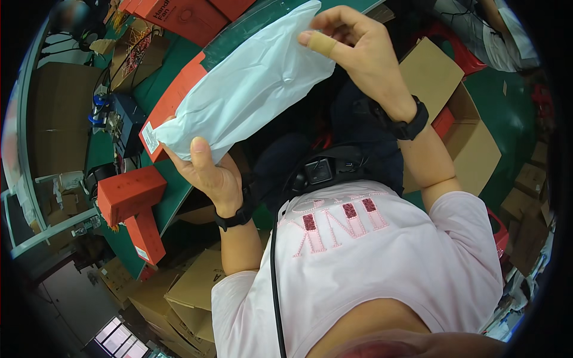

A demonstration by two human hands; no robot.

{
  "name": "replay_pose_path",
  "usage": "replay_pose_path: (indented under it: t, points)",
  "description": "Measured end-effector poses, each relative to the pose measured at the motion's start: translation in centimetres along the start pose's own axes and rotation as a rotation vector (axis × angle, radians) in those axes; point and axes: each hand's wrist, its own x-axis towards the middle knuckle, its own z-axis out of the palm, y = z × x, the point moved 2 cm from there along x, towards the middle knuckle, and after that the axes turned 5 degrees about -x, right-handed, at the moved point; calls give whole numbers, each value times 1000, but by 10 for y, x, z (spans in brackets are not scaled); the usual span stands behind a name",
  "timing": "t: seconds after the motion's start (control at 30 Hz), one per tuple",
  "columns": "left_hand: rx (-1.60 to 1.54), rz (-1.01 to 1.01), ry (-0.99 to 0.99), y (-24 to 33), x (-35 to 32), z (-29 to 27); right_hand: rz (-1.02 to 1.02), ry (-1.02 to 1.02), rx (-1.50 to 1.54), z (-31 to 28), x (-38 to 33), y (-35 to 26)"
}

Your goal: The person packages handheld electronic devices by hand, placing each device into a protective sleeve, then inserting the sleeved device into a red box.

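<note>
A long, wrinkled white plastic bag (250,89) is stretched slantwise between my hands, above the edge of the green table. My left hand (212,176) grips its lower left end, thumb in front and fingers mostly hidden behind it. At the upper right end, my right hand (364,56) has its thumb against the bag and its fingers curled. A tan strip of tape wraps the right thumb. What the bag holds, if anything, cannot be seen. Just behind it lies a flat red box (170,104) with a white label, partly covered.
Clear plastic packaging (250,33) and more red boxes (182,21) lie at the far side of the green table (146,89). Two red boxes (131,194) are stacked at its left. An open carton (471,143) with something red inside stands right; other cartons (194,292) are lower left.
</note>
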Motion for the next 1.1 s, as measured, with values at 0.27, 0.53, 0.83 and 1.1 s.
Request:
replay_pose_path:
  t: [0.27,0.53,0.83,1.1]
  points:
    - [47,23,-17,-3,2,-1,-1031,-36,677,3,29,25]
    - [70,35,11,-2,-1,7,-201,-10,268,-1,18,4]
    - [46,-1,1,-4,3,8,-116,78,269,-9,22,19]
    - [54,-13,30,1,-4,-1,-486,-105,377,14,39,24]
